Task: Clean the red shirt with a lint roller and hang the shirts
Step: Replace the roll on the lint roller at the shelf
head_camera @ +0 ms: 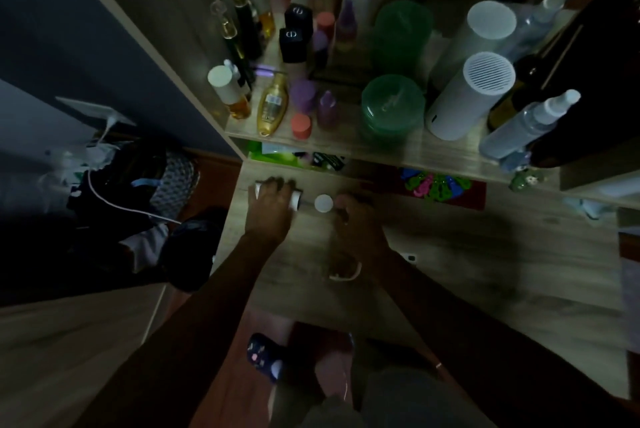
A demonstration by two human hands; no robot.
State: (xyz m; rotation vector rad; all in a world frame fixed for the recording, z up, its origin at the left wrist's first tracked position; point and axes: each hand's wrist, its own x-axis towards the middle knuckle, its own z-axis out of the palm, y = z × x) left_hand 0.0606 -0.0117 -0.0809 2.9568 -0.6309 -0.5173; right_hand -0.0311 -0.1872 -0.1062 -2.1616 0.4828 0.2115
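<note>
Lint roller (pixel 277 193) on the desk (pixel 450 254), my left hand (pixel 272 206) closed over it, right hand (pixel 356 220) curled beside its handle, grip unclear; next I lift it.

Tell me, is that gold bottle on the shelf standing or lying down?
Lying down. The gold bottle rests on its side on the shelf, unlike the upright bottles around it.

On the lower wooden surface (pixel 450 272) the left hand (pixel 270 206) lay over a roll (pixel 294 201), a round cap (pixel 323 203) sat between it and the right hand (pixel 356 223), and bottles (pixel 273 104) and jars (pixel 393 104) crowded the shelf (pixel 398 147) behind.
</note>
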